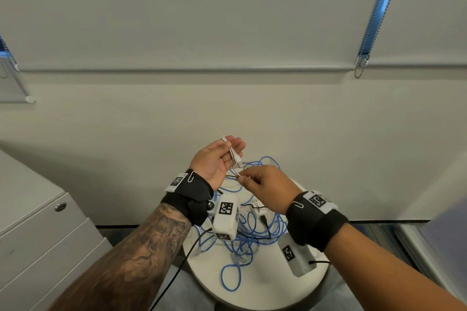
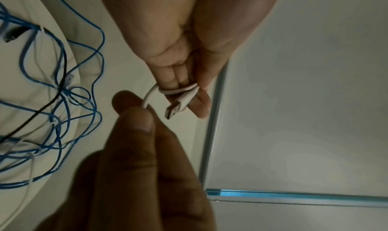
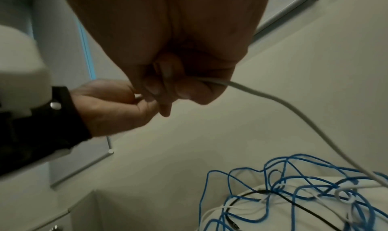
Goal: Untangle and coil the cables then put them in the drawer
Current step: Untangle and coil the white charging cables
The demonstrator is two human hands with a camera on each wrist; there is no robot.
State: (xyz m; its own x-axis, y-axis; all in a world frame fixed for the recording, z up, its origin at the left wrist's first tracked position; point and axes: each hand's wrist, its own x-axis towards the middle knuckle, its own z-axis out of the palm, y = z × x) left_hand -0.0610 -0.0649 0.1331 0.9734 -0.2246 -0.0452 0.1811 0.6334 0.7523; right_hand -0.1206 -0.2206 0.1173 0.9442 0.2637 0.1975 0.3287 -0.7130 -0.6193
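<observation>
Pale office walls and a drawn roller blind back the scene. At far left stands the grey metal drawer cabinet (image 1: 45, 230), all its drawers closed. Moving right, your left hand (image 1: 216, 159) is raised above the small round white table (image 1: 267, 283), fingers (image 2: 184, 78) curled around the first loops of a thin white USB cable (image 2: 178, 92), its plug jutting free. Just right of it, your right hand (image 1: 265, 188) pinches the same cable between thumb and fingertips (image 2: 134, 118), feeding slack that trails down into the heap. Below both hands, the long blue network cable (image 1: 242, 235) and a thin black cable (image 1: 262, 222) lie knotted together on the table. You appear to be early in coiling, with nothing yet stowed. Next, you will likely need to draw the white lead clear of the blue tangle while winding further turns onto your left fingers.
</observation>
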